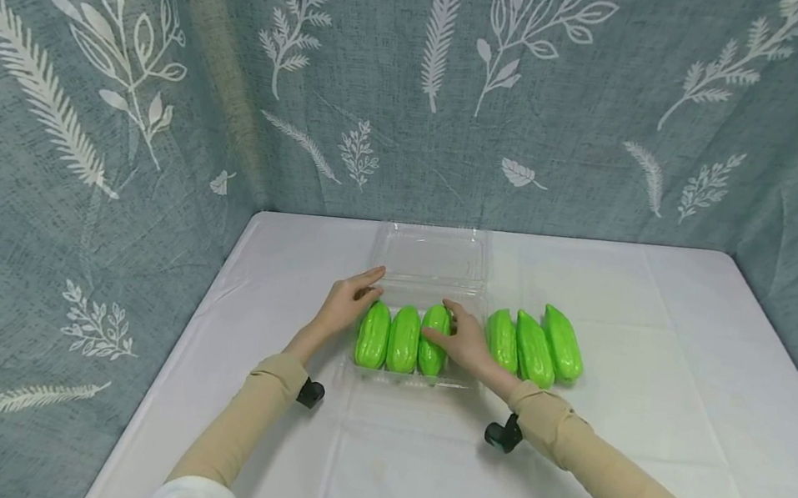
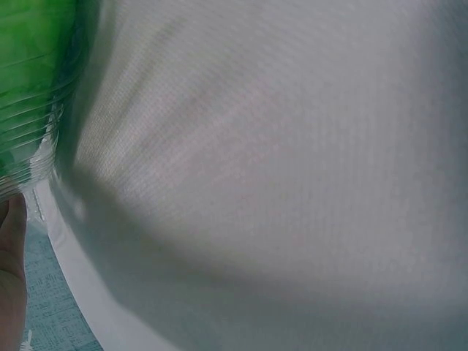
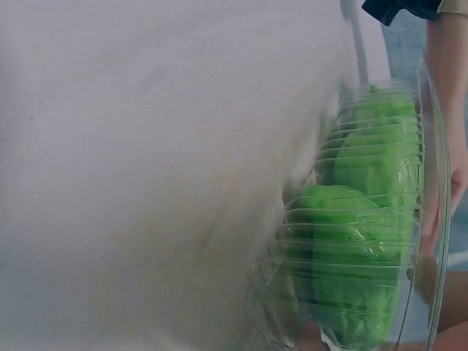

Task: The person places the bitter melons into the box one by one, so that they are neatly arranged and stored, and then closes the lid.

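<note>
On the white cloth of the table (image 1: 649, 417), near its far left part, sits a clear plastic box (image 1: 453, 382) with its lid (image 1: 432, 255) folded back flat toward the leaf-print curtain (image 1: 163, 83). Three green gourds lie side by side in the box's tray, long ends pointing away from the person: a left gourd (image 1: 372, 336), a middle gourd (image 1: 403, 340) and a third gourd (image 1: 432, 346). The right hand (image 1: 465, 344) lies on the third gourd, its fingers curved over the top and side of it with the thumb toward the middle one, so the grip is closed lightly around that gourd. The left hand (image 1: 346, 303) rests at the tray's far left corner, fingers nearly straight and together, tips touching the rim just above the left gourd; it holds nothing. Three loose gourds (image 1: 533, 347) lie in a row on the cloth just right of the box, close behind the right wrist. Seen from the right wrist, ribbed clear plastic wraps the green shapes, with the cloth alongside. The left wrist view is mostly cloth, with a green blur behind ribbed plastic at the upper left edge. Both forearms wear tan sleeves (image 1: 590, 468).
</note>
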A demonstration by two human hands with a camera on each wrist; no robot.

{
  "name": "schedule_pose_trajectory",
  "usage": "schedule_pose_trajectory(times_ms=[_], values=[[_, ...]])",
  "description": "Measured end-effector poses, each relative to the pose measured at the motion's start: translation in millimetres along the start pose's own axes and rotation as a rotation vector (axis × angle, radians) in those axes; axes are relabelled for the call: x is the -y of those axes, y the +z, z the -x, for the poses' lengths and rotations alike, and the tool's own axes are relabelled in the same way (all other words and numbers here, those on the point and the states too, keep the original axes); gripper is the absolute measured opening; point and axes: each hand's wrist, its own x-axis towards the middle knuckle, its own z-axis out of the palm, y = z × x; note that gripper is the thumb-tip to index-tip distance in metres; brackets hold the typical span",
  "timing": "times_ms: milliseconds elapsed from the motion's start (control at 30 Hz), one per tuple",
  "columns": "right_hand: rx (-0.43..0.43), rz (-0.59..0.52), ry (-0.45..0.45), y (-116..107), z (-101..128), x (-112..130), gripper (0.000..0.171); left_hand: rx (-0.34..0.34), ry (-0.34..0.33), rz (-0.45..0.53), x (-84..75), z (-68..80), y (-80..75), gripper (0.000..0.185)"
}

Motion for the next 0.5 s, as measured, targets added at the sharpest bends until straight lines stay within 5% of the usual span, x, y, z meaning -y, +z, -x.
schedule_pose_trajectory(times_ms=[500], values=[[-0.017,0.006,-0.026,-3.2,2.8,1.5,0.067,-0.002,0.005,0.021,-1.9,1.2,0.1,0.043]])
